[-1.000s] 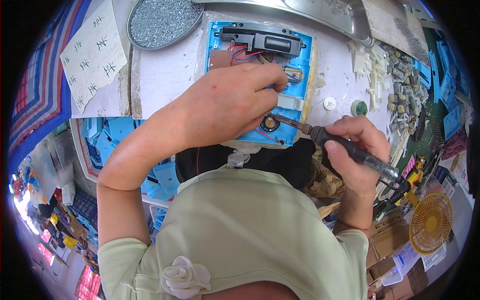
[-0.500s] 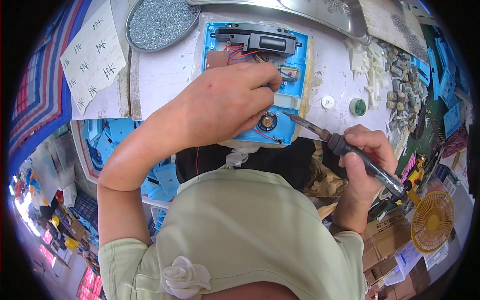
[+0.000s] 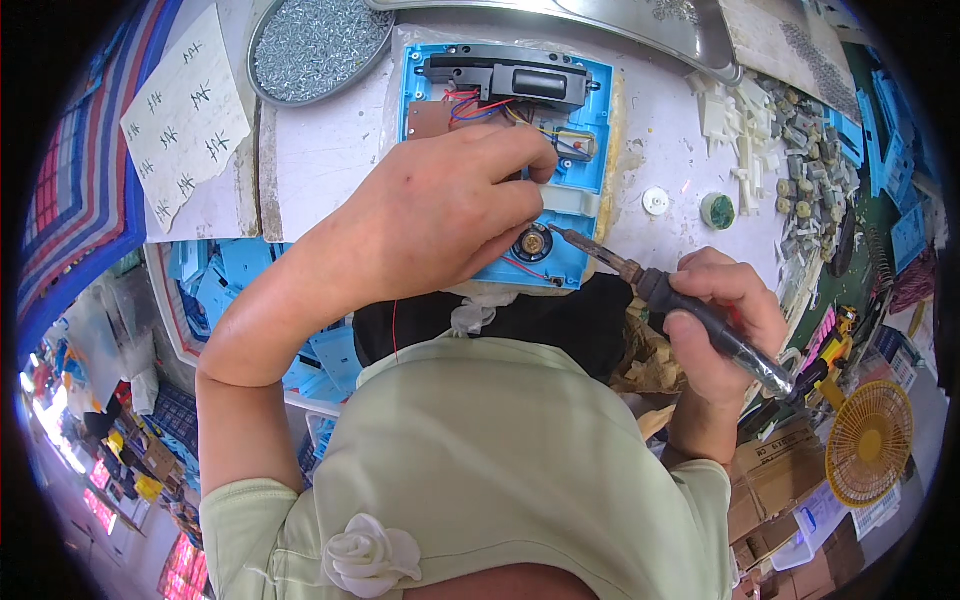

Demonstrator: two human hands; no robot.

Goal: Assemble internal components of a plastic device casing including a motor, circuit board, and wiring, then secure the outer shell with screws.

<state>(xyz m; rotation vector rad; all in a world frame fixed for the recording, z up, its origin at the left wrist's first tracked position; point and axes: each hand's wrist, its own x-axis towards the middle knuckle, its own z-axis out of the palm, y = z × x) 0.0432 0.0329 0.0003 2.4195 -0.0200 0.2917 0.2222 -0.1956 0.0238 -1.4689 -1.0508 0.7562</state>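
Note:
A blue plastic housing (image 3: 588,120) lies open on the white bench, with a black module (image 3: 505,79), a brown circuit board (image 3: 428,119), coloured wires and a small round part (image 3: 533,242) inside. My left hand (image 3: 440,215) rests on the housing, fingers pinched over its middle; what they grip is hidden. My right hand (image 3: 725,325) is closed around the black handle of a soldering iron (image 3: 650,288). The iron's tip points left and sits at the housing's lower right edge, close to the round part.
A grey dish of screws (image 3: 318,40) stands at the back left beside a handwritten paper sheet (image 3: 185,115). A small green round pot (image 3: 717,210) and white disc (image 3: 655,201) sit right of the housing. White and metal parts (image 3: 790,150) pile at right. A yellow fan (image 3: 868,442) is lower right.
The soldering iron's tip has moved left and up, closer to the round part in the housing. My left hand has shifted slightly on the housing.

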